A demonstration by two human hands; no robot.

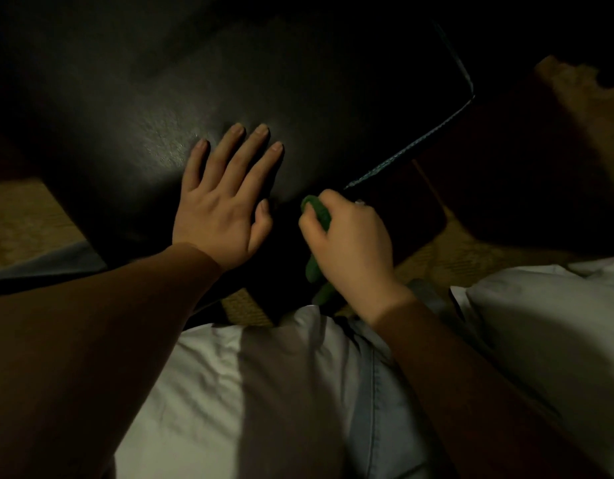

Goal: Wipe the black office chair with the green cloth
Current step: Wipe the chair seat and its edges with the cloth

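Black leather fills the view as the left hand [226, 205] lies flat, fingers spread, on the chair [132, 108]. Right hand [350, 243] grips a bunched green cloth [317, 210] against the chair's near edge

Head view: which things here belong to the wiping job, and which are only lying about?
Job: black office chair; green cloth, gripped by the right hand; left hand, flat on the chair.
Not the job: woven floor mat; the person's white clothing.
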